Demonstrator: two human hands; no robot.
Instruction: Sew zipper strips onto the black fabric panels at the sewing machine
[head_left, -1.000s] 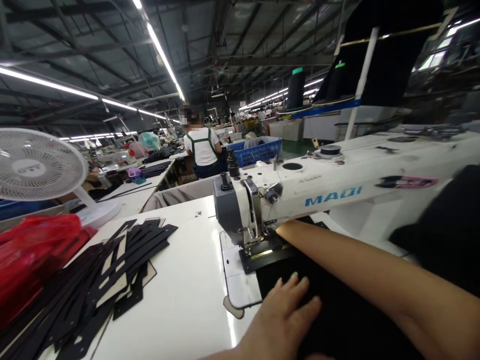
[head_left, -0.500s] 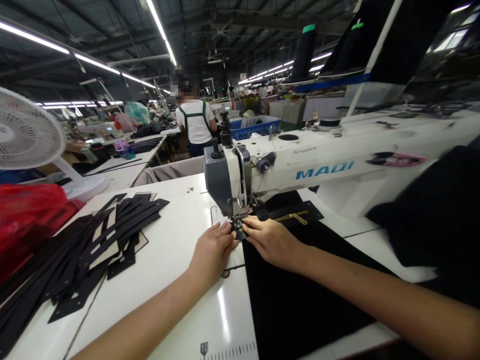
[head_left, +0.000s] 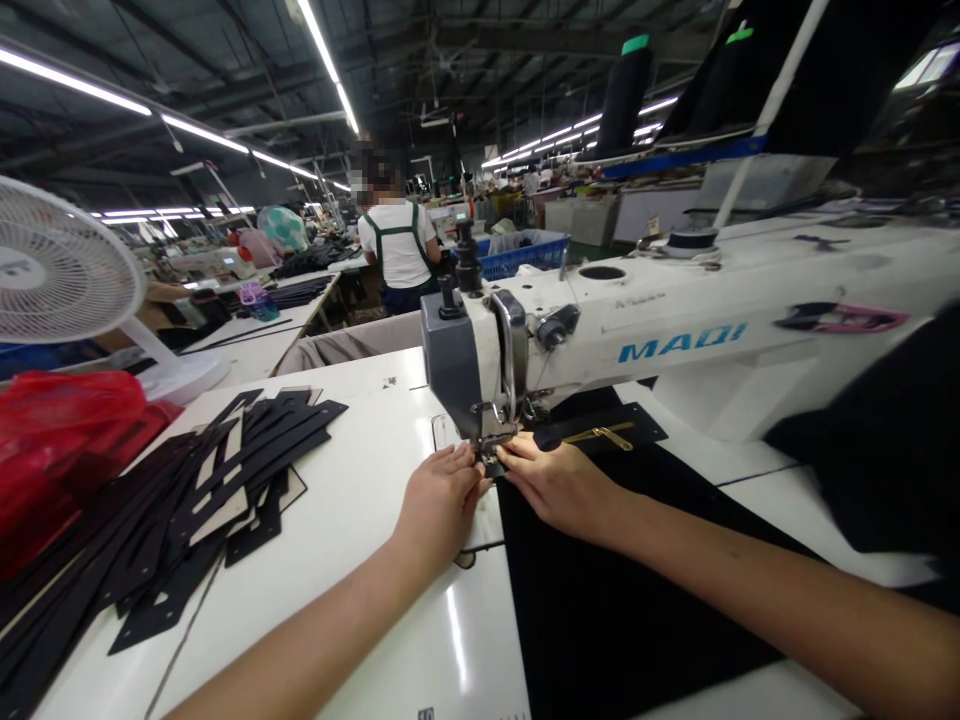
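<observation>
A white sewing machine (head_left: 682,345) marked MAQI stands over the table, its presser foot (head_left: 491,455) down by my fingertips. My left hand (head_left: 442,500) is closed, its fingertips pinching the left edge of a black strip (head_left: 649,422) under the foot. On the other side, my right hand (head_left: 559,487) is closed too, its bent fingers pressing on the same strip close to the needle. A gold zipper (head_left: 611,437) runs along that strip, behind my right hand. Beneath my right forearm a large black fabric panel (head_left: 600,600) spreads over the table. The strip's end between my fingers is mostly hidden.
Several loose black strips (head_left: 165,510) lie piled at the left, beside a red plastic bag (head_left: 71,450). A white fan (head_left: 64,270) stands behind them. Pink-handled snips (head_left: 862,318) rest on the machine arm. Beyond the table is a person (head_left: 397,245) near a blue crate (head_left: 525,255).
My view has turned slightly, so machine, table and hands sit a little further right in the picture. Both hands stay at the presser foot; less of the strip's end shows between them.
</observation>
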